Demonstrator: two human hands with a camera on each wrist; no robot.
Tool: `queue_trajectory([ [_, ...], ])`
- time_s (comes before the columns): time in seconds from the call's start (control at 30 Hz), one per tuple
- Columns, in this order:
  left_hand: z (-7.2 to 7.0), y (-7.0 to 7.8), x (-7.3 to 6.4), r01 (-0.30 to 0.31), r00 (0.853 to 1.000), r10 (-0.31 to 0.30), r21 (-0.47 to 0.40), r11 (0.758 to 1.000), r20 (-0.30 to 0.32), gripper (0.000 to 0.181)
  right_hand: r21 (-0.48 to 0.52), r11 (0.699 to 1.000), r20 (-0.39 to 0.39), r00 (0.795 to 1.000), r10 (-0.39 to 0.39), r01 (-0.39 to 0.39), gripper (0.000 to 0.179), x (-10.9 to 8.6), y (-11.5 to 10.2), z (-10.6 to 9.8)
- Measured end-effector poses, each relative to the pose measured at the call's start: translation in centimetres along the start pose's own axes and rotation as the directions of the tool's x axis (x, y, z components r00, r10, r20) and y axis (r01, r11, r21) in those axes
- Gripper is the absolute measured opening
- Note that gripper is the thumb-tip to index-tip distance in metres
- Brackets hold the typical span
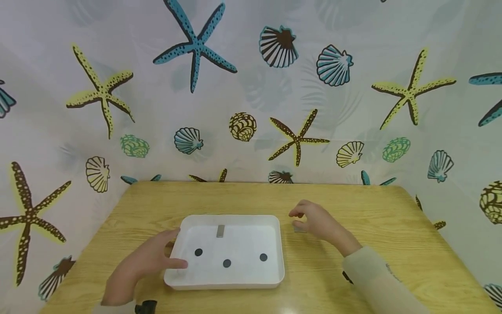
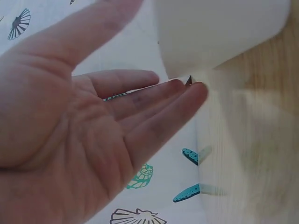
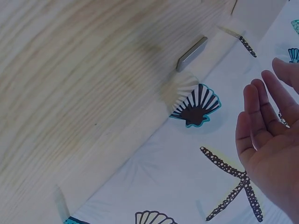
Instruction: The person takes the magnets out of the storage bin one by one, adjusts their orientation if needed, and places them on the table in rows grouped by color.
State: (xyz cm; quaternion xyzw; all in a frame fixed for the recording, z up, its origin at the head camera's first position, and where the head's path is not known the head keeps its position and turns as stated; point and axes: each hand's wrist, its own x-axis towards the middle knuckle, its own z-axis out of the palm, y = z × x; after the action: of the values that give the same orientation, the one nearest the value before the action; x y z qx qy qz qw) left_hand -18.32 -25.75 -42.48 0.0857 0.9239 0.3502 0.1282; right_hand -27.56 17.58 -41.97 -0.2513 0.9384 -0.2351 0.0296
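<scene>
A shallow white tray (image 1: 245, 279) lies on the table. Inside it are a small grey rectangular metal bar (image 1: 220, 231) and three dark round discs, among them a left disc (image 1: 198, 252), a middle disc (image 1: 226, 263) and a right disc (image 1: 263, 257). My left hand (image 1: 150, 255) is at the tray's left side, thumb over the front-left corner and fingers near the left rim; its palm is bare in the left wrist view. To the tray's right, my right hand (image 1: 315, 220) hovers with loosely bent fingers around nothing. Below it a second metal bar (image 3: 191, 53) lies on the wood, partly hidden in the head view.
The wooden table (image 1: 372, 218) reaches back to a white curtain (image 1: 243, 87) printed with starfish and shells, which also encloses both sides. A dark band (image 1: 146, 306) shows at the left wrist.
</scene>
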Motion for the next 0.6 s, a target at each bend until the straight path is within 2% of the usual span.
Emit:
queue_trajectory([
  [0.07, 0.1, 0.0, -0.3, -0.044, 0.999, 0.045, 0.018, 0.999, -0.017, 0.104, -0.009, 1.000, -0.013, 1.000, -0.027, 0.027, 0.022, 0.0, -0.6, 0.0],
  [0.2, 0.5, -0.1, -0.8, -0.075, 0.995, 0.078, 0.053, 0.996, -0.058, 0.111, -0.030, 0.996, -0.035, 0.996, -0.080, 0.079, 0.022, 0.1, -1.8, 0.0],
  [0.37, 1.7, -0.4, -1.4, -0.058, 0.994, 0.064, 0.073, 0.996, -0.090, 0.122, -0.040, 0.991, -0.048, 0.990, -0.130, 0.128, 0.021, 0.5, -3.1, 0.1],
  [0.6, 3.2, -0.7, -2.1, -0.043, 0.988, 0.055, 0.084, 0.996, -0.145, 0.128, -0.035, 0.993, -0.021, 0.993, -0.115, 0.114, 0.023, 1.0, -4.6, 0.2],
])
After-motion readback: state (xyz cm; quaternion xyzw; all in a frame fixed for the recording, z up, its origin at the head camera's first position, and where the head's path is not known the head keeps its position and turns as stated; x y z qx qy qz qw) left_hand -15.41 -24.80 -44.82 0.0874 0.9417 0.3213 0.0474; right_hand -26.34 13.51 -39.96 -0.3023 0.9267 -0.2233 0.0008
